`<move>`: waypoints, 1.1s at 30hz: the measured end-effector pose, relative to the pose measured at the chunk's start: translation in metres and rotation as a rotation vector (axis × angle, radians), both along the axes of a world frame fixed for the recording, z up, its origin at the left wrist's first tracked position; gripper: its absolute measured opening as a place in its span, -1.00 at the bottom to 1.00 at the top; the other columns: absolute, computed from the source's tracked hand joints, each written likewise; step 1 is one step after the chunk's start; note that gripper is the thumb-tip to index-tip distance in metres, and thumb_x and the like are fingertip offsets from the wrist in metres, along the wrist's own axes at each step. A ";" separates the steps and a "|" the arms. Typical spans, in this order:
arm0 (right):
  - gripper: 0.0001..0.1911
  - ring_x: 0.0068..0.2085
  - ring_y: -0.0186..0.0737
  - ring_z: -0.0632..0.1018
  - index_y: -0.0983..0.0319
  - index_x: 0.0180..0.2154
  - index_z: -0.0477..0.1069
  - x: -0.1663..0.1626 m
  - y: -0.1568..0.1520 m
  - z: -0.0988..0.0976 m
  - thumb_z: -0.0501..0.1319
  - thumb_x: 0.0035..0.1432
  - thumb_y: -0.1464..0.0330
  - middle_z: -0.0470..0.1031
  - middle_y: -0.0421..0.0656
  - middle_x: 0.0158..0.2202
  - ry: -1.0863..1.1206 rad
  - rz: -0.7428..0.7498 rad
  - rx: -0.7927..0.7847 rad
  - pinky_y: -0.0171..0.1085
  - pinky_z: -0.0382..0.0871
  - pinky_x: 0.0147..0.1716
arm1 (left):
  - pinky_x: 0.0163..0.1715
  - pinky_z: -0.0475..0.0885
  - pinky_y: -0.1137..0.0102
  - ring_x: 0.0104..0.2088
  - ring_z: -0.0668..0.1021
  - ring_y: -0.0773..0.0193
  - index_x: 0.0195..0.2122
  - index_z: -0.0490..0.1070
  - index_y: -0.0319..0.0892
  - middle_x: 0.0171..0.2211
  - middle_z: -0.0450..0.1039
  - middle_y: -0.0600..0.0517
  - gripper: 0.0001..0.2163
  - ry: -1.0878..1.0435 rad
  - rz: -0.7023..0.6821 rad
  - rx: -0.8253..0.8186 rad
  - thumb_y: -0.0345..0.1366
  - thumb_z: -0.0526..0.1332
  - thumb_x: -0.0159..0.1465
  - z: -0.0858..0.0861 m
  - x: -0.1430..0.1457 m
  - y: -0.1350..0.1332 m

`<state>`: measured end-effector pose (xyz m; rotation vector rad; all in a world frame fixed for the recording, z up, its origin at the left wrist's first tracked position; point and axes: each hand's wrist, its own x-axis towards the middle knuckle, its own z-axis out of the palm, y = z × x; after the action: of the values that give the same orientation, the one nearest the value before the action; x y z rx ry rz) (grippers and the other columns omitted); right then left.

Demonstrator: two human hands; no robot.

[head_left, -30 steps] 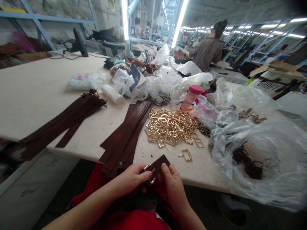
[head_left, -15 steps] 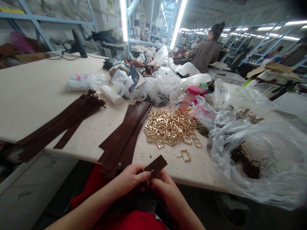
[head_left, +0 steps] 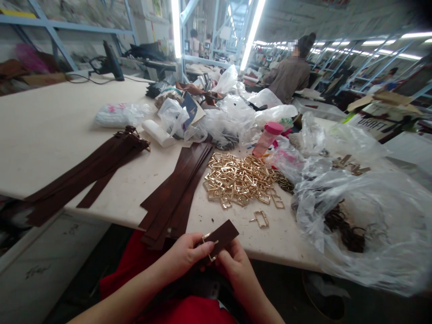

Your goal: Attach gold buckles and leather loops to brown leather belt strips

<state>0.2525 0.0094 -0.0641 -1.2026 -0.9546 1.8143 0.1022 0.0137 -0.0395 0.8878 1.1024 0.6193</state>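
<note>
At the table's front edge, my left hand point(head_left: 193, 253) pinches a gold buckle point(head_left: 213, 258) against a dark brown leather strap point(head_left: 227, 233). The thumb lies on top, by the buckle's prong. My right hand point(head_left: 236, 264) is closed on the strap from below and to the right, its fingertips partly hidden. The strap's square end sticks out up and to the right, past both hands. Just beyond them a single gold buckle point(head_left: 261, 219) lies on the table, in front of a heap of gold buckles point(head_left: 239, 177). Loose brown straps point(head_left: 177, 193) are fanned out to the left of the heap.
Straps with buckles on their ends point(head_left: 97, 168) lie farther left on the white table point(head_left: 43, 126). A pink-lidded bottle point(head_left: 266, 139) stands behind the heap. Clear plastic bags point(head_left: 378, 216) crowd the right and back. A person point(head_left: 290, 74) is in the background.
The strap end has shifted slightly right and turned flatter toward me. More of the gold buckle shows around the strap beside my left thumb. Both hands keep their hold.
</note>
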 end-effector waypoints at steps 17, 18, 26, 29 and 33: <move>-0.80 -0.50 -0.41 0.39 0.24 -0.25 0.33 0.003 0.005 0.012 0.22 0.03 0.36 0.40 -0.25 -0.45 0.118 0.027 -0.136 -0.40 0.23 -0.52 | -0.60 0.26 0.51 -0.57 0.36 0.37 -0.43 0.42 -0.30 -0.53 0.40 0.01 -0.56 -0.027 -0.050 -0.009 0.07 0.13 0.07 0.009 0.000 0.001; -0.80 -0.50 -0.40 0.40 0.24 -0.25 0.34 0.003 0.005 0.014 0.23 0.02 0.36 0.41 -0.25 -0.45 0.151 0.029 -0.155 -0.41 0.22 -0.53 | -0.60 0.26 0.51 -0.57 0.36 0.37 -0.42 0.42 -0.30 -0.53 0.41 0.01 -0.56 -0.027 -0.054 -0.008 0.07 0.13 0.08 0.009 0.000 0.002; -0.85 -0.53 -0.44 0.38 0.24 -0.29 0.36 0.004 0.003 0.015 0.23 0.01 0.41 0.36 -0.30 -0.53 0.254 -0.002 -0.191 -0.44 0.23 -0.54 | -0.59 0.26 0.51 -0.58 0.36 0.38 -0.43 0.42 -0.30 -0.53 0.42 0.01 -0.59 0.013 -0.064 0.058 0.00 0.06 0.18 0.010 0.004 0.000; -0.82 -0.51 -0.42 0.39 0.22 -0.26 0.34 0.008 -0.001 0.012 0.21 0.03 0.38 0.38 -0.29 -0.49 0.144 -0.006 -0.104 -0.41 0.28 -0.50 | -0.60 0.24 0.52 -0.59 0.36 0.38 -0.44 0.42 -0.30 -0.55 0.40 0.04 -0.59 0.045 -0.059 0.072 0.00 0.05 0.19 0.009 0.005 -0.003; -0.77 -0.39 -0.32 0.46 0.21 -0.20 0.32 0.014 -0.003 0.013 0.19 0.02 0.39 0.46 -0.20 -0.33 0.042 0.038 0.003 -0.33 0.36 -0.37 | -0.62 0.20 0.52 -0.60 0.34 0.38 -0.46 0.38 -0.29 -0.59 0.34 0.07 -0.59 0.106 -0.054 0.084 0.01 0.05 0.18 0.006 0.006 -0.007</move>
<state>0.2662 0.0067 -0.0515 -1.1471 -0.9620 1.8602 0.1080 0.0072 -0.0339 1.0290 1.1498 0.5820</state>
